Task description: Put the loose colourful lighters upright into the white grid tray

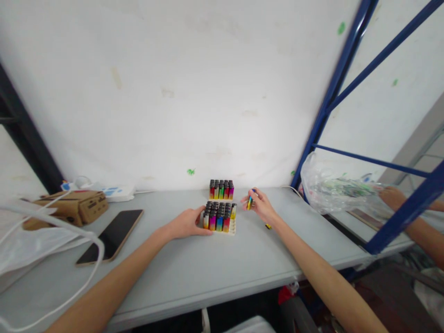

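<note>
My left hand grips the left side of a pale tray, thumb near its front corner and fingers behind. Rows of lighters with black tops and bright coloured bodies stand upright in it. Along its right side, slots show in front of a single yellowish lighter. To the right of the tray, my right hand holds a blue and yellow lighter between its fingers, above the table. A small yellow and black item lies by my right wrist, partly hidden.
Against the wall stands a second block of lighters. A phone, a cardboard box and a white cable are at left. Rightward are a blue metal frame, a clear plastic bag and another person's hand.
</note>
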A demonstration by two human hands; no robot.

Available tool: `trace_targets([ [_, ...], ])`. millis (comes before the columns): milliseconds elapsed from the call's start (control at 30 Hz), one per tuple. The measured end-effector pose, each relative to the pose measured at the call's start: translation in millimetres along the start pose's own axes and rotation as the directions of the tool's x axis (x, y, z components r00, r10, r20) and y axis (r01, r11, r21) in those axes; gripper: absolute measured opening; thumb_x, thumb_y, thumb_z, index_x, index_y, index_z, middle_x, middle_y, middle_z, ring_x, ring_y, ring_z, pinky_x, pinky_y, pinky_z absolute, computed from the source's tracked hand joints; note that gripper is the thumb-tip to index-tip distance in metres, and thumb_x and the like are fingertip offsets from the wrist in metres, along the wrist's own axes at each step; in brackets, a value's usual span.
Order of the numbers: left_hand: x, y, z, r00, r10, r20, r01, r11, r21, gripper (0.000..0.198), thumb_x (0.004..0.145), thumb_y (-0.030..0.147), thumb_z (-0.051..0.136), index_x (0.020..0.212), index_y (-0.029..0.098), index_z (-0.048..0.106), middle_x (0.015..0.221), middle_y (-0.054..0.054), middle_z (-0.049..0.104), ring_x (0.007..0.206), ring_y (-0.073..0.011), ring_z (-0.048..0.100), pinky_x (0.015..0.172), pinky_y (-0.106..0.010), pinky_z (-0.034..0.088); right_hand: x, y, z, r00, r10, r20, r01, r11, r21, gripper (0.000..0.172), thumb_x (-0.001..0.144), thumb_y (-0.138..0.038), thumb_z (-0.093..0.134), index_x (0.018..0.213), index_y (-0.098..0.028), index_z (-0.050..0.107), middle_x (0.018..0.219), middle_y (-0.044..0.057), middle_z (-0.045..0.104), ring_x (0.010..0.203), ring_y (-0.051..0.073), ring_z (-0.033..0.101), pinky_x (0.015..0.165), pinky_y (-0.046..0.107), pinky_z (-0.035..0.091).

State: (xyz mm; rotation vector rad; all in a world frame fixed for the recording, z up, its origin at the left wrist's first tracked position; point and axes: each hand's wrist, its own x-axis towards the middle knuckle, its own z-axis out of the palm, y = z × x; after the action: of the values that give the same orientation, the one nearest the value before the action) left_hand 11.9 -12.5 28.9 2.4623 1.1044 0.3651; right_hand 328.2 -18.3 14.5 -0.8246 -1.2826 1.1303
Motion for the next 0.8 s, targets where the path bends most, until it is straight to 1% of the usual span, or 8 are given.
trace_targets([
  [100, 0, 1, -0.7, 1.0, -0.006, -0.001, 0.006, 1.0, 0.012, 0.071, 0.071, 0.074, 0.072, 0.116, 0.02, 0.059, 0.076, 0.001, 0.064, 0.071, -0.0229, 0.06, 0.061, -0.029, 0.036, -4, 4, 2, 1.0, -0.003, -0.008, 0.003, 0.996, -0.093, 0.045, 0.086, -0.066, 0.07, 0.094, -0.024, 0.056, 0.055, -0.009, 0.044, 0.041, 0.007, 0.033, 0.041, 0.02, 0.028],
  [167, 0, 2, -0.8, 1.0, -0.013, -0.001, 0.013, 1.0, 0.016, 0.071, 0.071, 0.073, 0.072, 0.116, 0.021, 0.059, 0.076, 0.001, 0.065, 0.07, -0.0228, 0.06, 0.061, -0.029, 0.035, -4, 4, 5, 1.0, 0.012, -0.017, -0.014, 0.993, -0.118, 0.046, 0.085, -0.068, 0.069, 0.096, -0.024, 0.056, 0.055, -0.011, 0.032, 0.041, 0.006, 0.022, 0.04, 0.019, 0.018],
  [233, 0, 2, -0.7, 1.0, -0.014, -0.002, 0.014, 1.0, 0.013, 0.07, 0.07, 0.073, 0.072, 0.117, 0.022, 0.059, 0.076, 0.002, 0.065, 0.07, -0.0225, 0.06, 0.061, -0.029, 0.036, -3, 3, 8, 0.997, 0.07, -0.028, -0.073, 0.989, -0.13, 0.052, 0.084, -0.074, 0.063, 0.09, -0.024, 0.054, 0.057, -0.011, 0.027, 0.044, 0.006, 0.018, 0.041, 0.02, 0.014],
  [367, 1, 0, 0.4, 1.0, -0.011, -0.012, 0.011, 1.0, 0.013, 0.071, 0.07, 0.074, 0.072, 0.116, 0.021, 0.058, 0.077, 0.001, 0.065, 0.07, -0.0232, 0.062, 0.061, -0.029, 0.037, -2, 7, 13, 0.972, 0.212, -0.103, -0.227, 0.96, -0.165, 0.06, 0.087, -0.08, 0.042, 0.066, -0.024, 0.04, 0.052, -0.01, 0.022, 0.043, 0.007, 0.014, 0.042, 0.023, 0.011],
  [467, 2, -2, 1.1, 1.0, -0.018, -0.009, 0.018, 1.0, 0.023, 0.072, 0.069, 0.074, 0.073, 0.116, 0.021, 0.058, 0.077, 0.0, 0.065, 0.069, -0.0235, 0.062, 0.06, -0.029, 0.037, -4, 12, 16, 0.974, 0.162, -0.161, -0.199, 0.948, -0.249, 0.05, 0.09, -0.065, 0.04, 0.06, -0.025, 0.035, 0.048, -0.008, 0.023, 0.042, 0.009, 0.016, 0.041, 0.024, 0.013],
  [600, 2, -3, 1.0, 1.0, -0.014, 0.007, 0.014, 1.0, 0.018, 0.072, 0.071, 0.072, 0.073, 0.119, 0.021, 0.057, 0.078, 0.001, 0.066, 0.069, -0.0226, 0.061, 0.059, -0.029, 0.036, -6, 14, 18, 0.981, 0.12, -0.153, -0.164, 0.933, -0.321, 0.046, 0.09, -0.059, 0.041, 0.06, -0.025, 0.038, 0.046, -0.007, 0.027, 0.041, 0.009, 0.02, 0.041, 0.025, 0.015],
  [700, 1, -1, 0.6, 1.0, -0.022, 0.004, 0.022, 1.0, 0.009, 0.071, 0.071, 0.071, 0.073, 0.118, 0.021, 0.058, 0.079, 0.001, 0.066, 0.07, -0.0224, 0.061, 0.059, -0.028, 0.036, -7, 8, 17, 0.98, 0.148, -0.13, -0.181, 0.939, -0.292, 0.053, 0.09, -0.068, 0.044, 0.061, -0.023, 0.043, 0.047, -0.008, 0.026, 0.041, 0.009, 0.02, 0.042, 0.024, 0.016],
  [800, 1, 1, 0.0, 1.0, -0.016, 0.007, 0.016, 1.0, -0.004, 0.072, 0.071, 0.071, 0.073, 0.12, 0.021, 0.058, 0.077, 0.001, 0.065, 0.07, -0.0222, 0.06, 0.06, -0.028, 0.036, -8, -1, 15, 0.993, 0.101, -0.056, -0.112, 0.959, -0.261, 0.06, 0.088, -0.077, 0.045, 0.069, -0.021, 0.055, 0.05, -0.007, 0.032, 0.042, 0.009, 0.025, 0.044, 0.024, 0.02],
])
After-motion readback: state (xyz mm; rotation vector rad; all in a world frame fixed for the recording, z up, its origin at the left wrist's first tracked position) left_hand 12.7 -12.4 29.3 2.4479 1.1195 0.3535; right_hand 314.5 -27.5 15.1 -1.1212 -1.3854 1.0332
